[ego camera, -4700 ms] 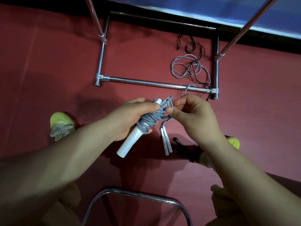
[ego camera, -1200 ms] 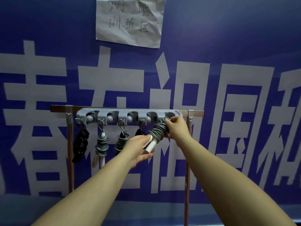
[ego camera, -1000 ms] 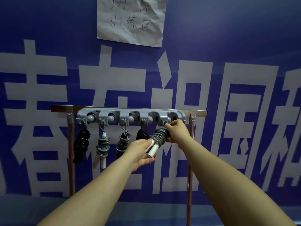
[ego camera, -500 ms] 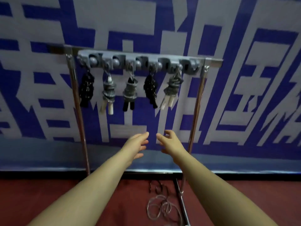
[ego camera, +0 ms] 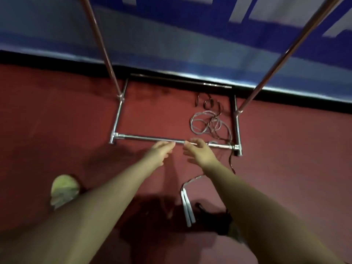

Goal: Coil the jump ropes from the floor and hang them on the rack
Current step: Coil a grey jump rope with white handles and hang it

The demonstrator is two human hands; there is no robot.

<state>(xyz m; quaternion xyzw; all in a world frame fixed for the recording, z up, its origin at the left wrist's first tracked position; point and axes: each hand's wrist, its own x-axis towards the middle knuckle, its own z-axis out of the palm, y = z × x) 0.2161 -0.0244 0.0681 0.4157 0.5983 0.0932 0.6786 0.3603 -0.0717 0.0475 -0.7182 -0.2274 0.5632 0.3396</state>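
The view looks down at a red floor [ego camera: 57, 115] in front of a blue banner [ego camera: 171, 35]. The metal base of the rack [ego camera: 144, 138] rests on the floor, with two upright poles rising from its left and right sides toward the top edge of the frame. Both arms reach forward over the near bar of the base. The left hand [ego camera: 162, 150] has its fingers extended and relaxed and grasps nothing. The right hand [ego camera: 200, 152] is likewise released, fingers straight and slightly spread, and holds nothing. The two hands are just beside each other, fingertips near but apart. A grey jump rope [ego camera: 206, 122] lies in loose loops on the floor inside the right part of the base, tangled with a dark jump rope [ego camera: 209, 103] at the far side of it. The grey rope's two white handles [ego camera: 187, 209] lie side by side on the near floor, below the right forearm. A dark object [ego camera: 215, 218] lies just right of them; what it is cannot be told. A yellow-green shoe [ego camera: 63, 189] shows near left.
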